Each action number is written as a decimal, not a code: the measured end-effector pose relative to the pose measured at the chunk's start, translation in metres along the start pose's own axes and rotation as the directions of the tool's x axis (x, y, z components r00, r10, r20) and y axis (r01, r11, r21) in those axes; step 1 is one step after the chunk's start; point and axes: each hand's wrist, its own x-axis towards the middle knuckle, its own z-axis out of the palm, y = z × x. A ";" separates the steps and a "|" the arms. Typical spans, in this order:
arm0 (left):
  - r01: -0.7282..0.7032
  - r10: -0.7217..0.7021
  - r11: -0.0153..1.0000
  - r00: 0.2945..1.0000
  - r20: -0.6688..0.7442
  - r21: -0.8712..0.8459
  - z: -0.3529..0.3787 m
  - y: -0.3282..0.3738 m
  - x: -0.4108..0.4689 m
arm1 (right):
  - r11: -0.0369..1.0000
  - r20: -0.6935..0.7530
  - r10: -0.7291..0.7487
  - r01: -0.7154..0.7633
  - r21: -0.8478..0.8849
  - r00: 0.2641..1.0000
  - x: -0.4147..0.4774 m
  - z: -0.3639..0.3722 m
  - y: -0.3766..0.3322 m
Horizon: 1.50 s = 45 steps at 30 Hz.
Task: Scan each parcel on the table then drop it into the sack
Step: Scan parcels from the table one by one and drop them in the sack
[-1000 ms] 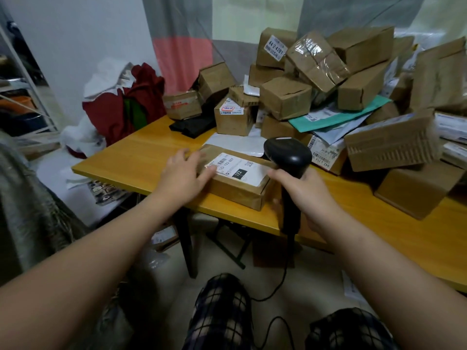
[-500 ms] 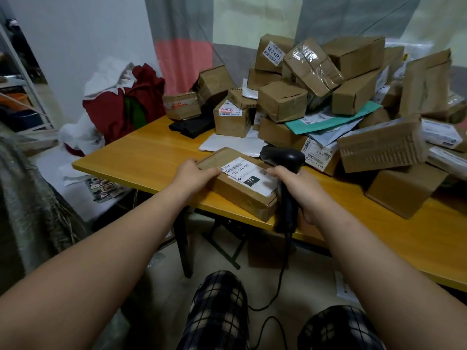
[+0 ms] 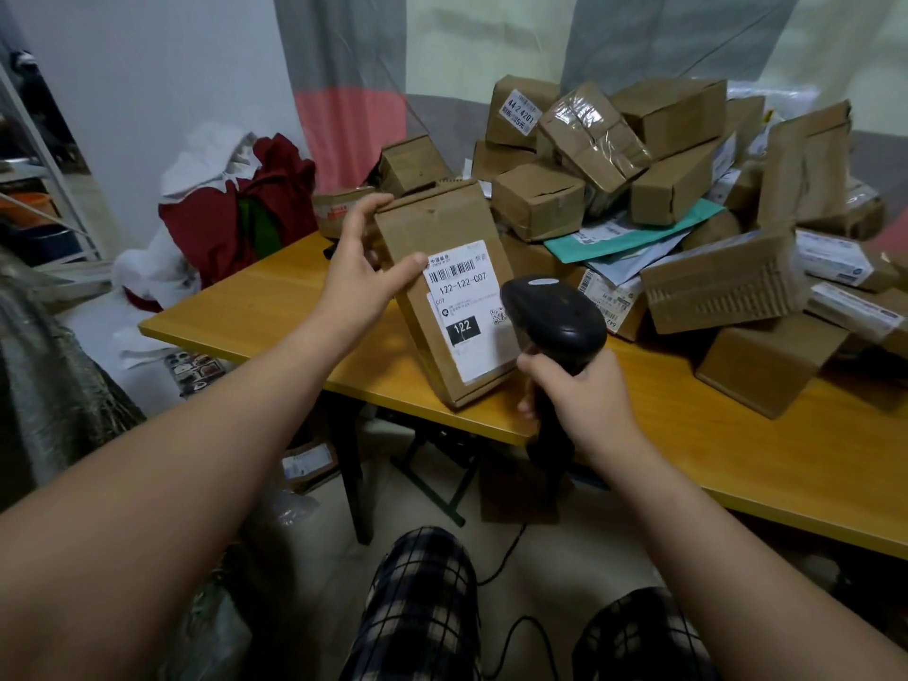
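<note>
A flat brown cardboard parcel [image 3: 432, 243] with a white label reading 122-122-C07 stands tilted on its lower edge near the front of the wooden table [image 3: 255, 312]. My left hand [image 3: 363, 267] grips its upper left side, thumb on the label's corner. My right hand [image 3: 580, 400] grips the handle of a black barcode scanner [image 3: 555, 317], whose head sits just right of the label. A grey woven sack [image 3: 54, 380] hangs at the left edge of view.
A big heap of brown boxes [image 3: 609, 154] and mailers covers the back and right of the table. Red and white cloth [image 3: 236, 213] lies piled left of the table. A loose box [image 3: 766, 371] sits right of the scanner. The scanner cable trails to the floor.
The parcel lay flat on the table under my left hand; now it is tipped upright with its label facing me. The scanner has moved up close to the label.
</note>
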 end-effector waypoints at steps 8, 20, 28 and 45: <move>-0.061 0.060 0.998 0.998 0.035 0.019 0.000 0.006 -0.003 | 0.991 0.088 -0.110 0.116 -0.072 0.990 -0.010 -0.009 -0.007; -0.104 0.102 0.994 0.992 0.080 0.024 0.001 0.007 -0.001 | 0.988 0.087 -0.135 0.141 -0.067 0.987 -0.014 -0.011 -0.009; -0.109 0.122 0.960 0.992 -0.035 0.260 -0.025 0.025 -0.031 | 0.986 0.155 -0.164 0.165 0.008 0.974 -0.016 0.007 -0.008; 0.478 0.110 0.795 0.493 -0.863 0.375 -0.217 0.002 -0.311 | 0.970 0.809 -0.054 0.224 -0.097 0.585 -0.059 0.269 0.019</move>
